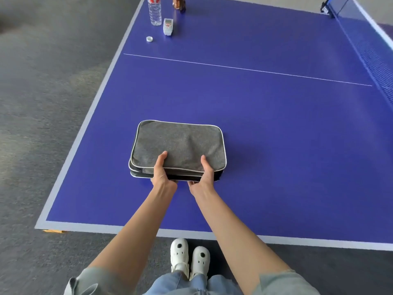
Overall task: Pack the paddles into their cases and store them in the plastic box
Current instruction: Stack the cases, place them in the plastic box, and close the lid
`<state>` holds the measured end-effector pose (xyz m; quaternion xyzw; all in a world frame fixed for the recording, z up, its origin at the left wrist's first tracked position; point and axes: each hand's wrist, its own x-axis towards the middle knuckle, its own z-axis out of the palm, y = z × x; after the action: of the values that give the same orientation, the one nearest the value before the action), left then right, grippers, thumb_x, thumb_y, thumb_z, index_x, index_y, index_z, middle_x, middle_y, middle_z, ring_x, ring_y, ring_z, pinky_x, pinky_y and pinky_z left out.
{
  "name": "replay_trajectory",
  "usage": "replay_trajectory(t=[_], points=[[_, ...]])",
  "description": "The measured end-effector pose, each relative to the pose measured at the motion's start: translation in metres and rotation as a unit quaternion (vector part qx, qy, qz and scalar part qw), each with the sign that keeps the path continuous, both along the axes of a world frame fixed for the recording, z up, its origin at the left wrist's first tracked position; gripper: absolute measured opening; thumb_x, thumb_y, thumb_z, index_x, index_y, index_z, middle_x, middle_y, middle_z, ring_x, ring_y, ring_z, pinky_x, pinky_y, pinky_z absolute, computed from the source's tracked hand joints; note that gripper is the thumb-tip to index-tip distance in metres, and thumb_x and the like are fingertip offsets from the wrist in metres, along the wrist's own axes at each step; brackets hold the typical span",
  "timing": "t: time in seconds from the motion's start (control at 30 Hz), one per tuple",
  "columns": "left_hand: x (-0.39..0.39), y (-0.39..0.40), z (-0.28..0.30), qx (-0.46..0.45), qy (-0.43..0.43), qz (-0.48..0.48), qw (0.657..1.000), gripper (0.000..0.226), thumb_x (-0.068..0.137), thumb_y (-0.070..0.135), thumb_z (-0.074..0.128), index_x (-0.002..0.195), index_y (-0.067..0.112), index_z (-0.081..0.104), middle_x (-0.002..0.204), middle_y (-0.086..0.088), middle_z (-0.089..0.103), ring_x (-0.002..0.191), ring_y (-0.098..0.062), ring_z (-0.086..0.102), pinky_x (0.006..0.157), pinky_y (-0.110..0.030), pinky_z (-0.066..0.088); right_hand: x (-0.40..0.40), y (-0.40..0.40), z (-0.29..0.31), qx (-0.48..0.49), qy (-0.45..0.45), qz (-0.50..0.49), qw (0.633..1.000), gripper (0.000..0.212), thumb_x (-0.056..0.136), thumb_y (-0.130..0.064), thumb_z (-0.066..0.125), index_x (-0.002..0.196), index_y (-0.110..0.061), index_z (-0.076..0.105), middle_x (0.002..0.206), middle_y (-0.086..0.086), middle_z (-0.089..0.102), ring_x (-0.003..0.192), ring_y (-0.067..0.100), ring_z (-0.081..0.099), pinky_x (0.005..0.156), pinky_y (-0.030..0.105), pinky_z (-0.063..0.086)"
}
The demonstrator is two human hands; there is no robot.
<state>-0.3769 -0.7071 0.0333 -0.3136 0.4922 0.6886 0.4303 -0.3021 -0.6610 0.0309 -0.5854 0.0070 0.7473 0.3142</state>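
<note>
The bench (276, 128) was a wide table-tennis top, smooth and deep blue, with pale border stripes and a thin white line running across it. A dark blue net (370, 58) stretched along its far right side; white lettering on the net post was too small to read.

Both bare arms reached straight forward from the near edge, elbows nearly extended, loose grey sleeves at the shoulders. The case (178, 149) lay flat on the bench near its left edge, a rectangular pouch of grey felt-like fabric with rounded corners and white piping, its dark zippered side facing the person. The left hand (161, 170) took the near edge of the case, thumb pressed on the top panel and fingers curled under. The right hand (204, 172) did the same just beside it, thumb on top and fingers beneath, so each grip was clenched on the case. No paddle could be seen.

At the far left corner stood a clear ribbed plastic water bottle (154, 11) with a red-and-white label, unreadable. Beside it lay a small grey handheld device (168, 27), a brown bottle (179, 4) behind it, and a white bottle cap (149, 39) nearer.

Below, white perforated clogs (189, 257) stood on grey carpet.
</note>
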Motion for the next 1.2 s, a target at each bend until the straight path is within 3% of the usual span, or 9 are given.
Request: replay_trajectory(t=[0.13, 0.23, 0.37, 0.53, 0.7, 0.83, 0.93, 1.07, 1.2], points=[[0.018, 0.016, 0.014, 0.024, 0.003, -0.051, 0.998, 0.088, 0.032, 0.029, 0.089, 0.115, 0.014, 0.060, 0.107, -0.005, 0.071, 0.089, -0.026, 0.070, 0.070, -0.039, 0.058, 0.027, 0.008, 0.013, 0.006, 0.013, -0.053, 0.998, 0.049, 0.063, -0.027, 0.084, 0.104, -0.011, 0.064, 0.105, 0.008, 0.070, 0.094, 0.026, 0.068, 0.089, 0.040, 0.055], [0.045, 0.030, 0.037, 0.050, 0.017, -0.092, 0.994, 0.079, 0.044, 0.028, 0.087, 0.116, 0.014, 0.058, 0.108, -0.005, 0.070, 0.090, -0.024, 0.069, 0.069, -0.035, 0.057, 0.057, 0.018, 0.030, 0.039, 0.022, -0.092, 0.995, 0.051, 0.063, -0.028, 0.083, 0.108, -0.012, 0.065, 0.107, 0.006, 0.071, 0.095, 0.024, 0.068, 0.090, 0.039, 0.055], [0.097, 0.049, 0.063, 0.082, 0.029, -0.152, 0.985, 0.066, 0.056, 0.027, 0.084, 0.115, 0.013, 0.059, 0.109, -0.006, 0.068, 0.094, -0.023, 0.066, 0.087, -0.041, 0.055, 0.109, 0.035, 0.057, 0.083, 0.017, -0.148, 0.985, 0.052, 0.062, -0.029, 0.084, 0.108, -0.016, 0.065, 0.105, 0.004, 0.072, 0.093, 0.023, 0.070, 0.086, 0.038, 0.057], [0.177, 0.064, 0.088, 0.102, 0.037, -0.230, 0.967, 0.059, 0.061, 0.026, 0.083, 0.113, 0.012, 0.060, 0.109, -0.007, 0.067, 0.095, -0.024, 0.065, 0.090, -0.042, 0.054, 0.195, 0.038, 0.083, 0.123, 0.029, -0.215, 0.968, 0.049, 0.065, -0.027, 0.083, 0.110, -0.016, 0.065, 0.105, 0.005, 0.072, 0.093, 0.024, 0.070, 0.086, 0.040, 0.057], [0.284, 0.067, 0.107, 0.132, 0.040, -0.306, 0.942, 0.057, 0.064, 0.025, 0.081, 0.114, 0.012, 0.059, 0.109, -0.007, 0.067, 0.096, -0.023, 0.064, 0.087, -0.039, 0.055, 0.305, 0.026, 0.098, 0.133, 0.036, -0.287, 0.948, 0.041, 0.067, -0.028, 0.082, 0.102, -0.015, 0.066, 0.102, 0.005, 0.072, 0.092, 0.024, 0.070, 0.088, 0.039, 0.056], [0.383, 0.058, 0.112, 0.148, 0.020, -0.360, 0.921, 0.056, 0.065, 0.025, 0.080, 0.115, 0.011, 0.059, 0.110, -0.007, 0.067, 0.099, -0.024, 0.063, 0.091, -0.041, 0.053, 0.407, 0.010, 0.102, 0.159, 0.043, -0.331, 0.929, 0.044, 0.068, -0.027, 0.080, 0.109, -0.016, 0.068, 0.105, 0.004, 0.073, 0.096, 0.024, 0.070, 0.092, 0.040, 0.054], [0.464, 0.052, 0.113, 0.157, 0.001, -0.403, 0.902, 0.050, 0.066, 0.026, 0.079, 0.111, 0.013, 0.061, 0.109, -0.005, 0.068, 0.098, -0.023, 0.064, 0.086, -0.039, 0.054, 0.487, -0.006, 0.102, 0.170, 0.037, -0.364, 0.915, 0.043, 0.070, -0.027, 0.078, 0.111, -0.017, 0.068, 0.108, 0.003, 0.072, 0.099, 0.023, 0.069, 0.095, 0.041, 0.052], [0.577, 0.047, 0.116, 0.184, -0.016, -0.467, 0.865, 0.039, 0.072, 0.025, 0.075, 0.108, 0.014, 0.064, 0.114, -0.006, 0.068, 0.101, -0.023, 0.065, 0.098, -0.041, 0.049, 0.598, -0.024, 0.105, 0.185, 0.030, -0.425, 0.886, 0.043, 0.074, -0.026, 0.076, 0.114, -0.017, 0.067, 0.111, 0.004, 0.071, 0.103, 0.023, 0.067, 0.096, 0.041, 0.051], [0.659, 0.057, 0.122, 0.182, -0.018, -0.502, 0.845, 0.044, 0.071, 0.023, 0.075, 0.112, 0.013, 0.063, 0.112, -0.007, 0.069, 0.101, -0.024, 0.065, 0.097, -0.043, 0.049, 0.677, -0.027, 0.109, 0.191, 0.031, -0.470, 0.861, 0.043, 0.075, -0.025, 0.076, 0.115, -0.017, 0.066, 0.110, 0.003, 0.071, 0.101, 0.023, 0.068, 0.095, 0.040, 0.052]])
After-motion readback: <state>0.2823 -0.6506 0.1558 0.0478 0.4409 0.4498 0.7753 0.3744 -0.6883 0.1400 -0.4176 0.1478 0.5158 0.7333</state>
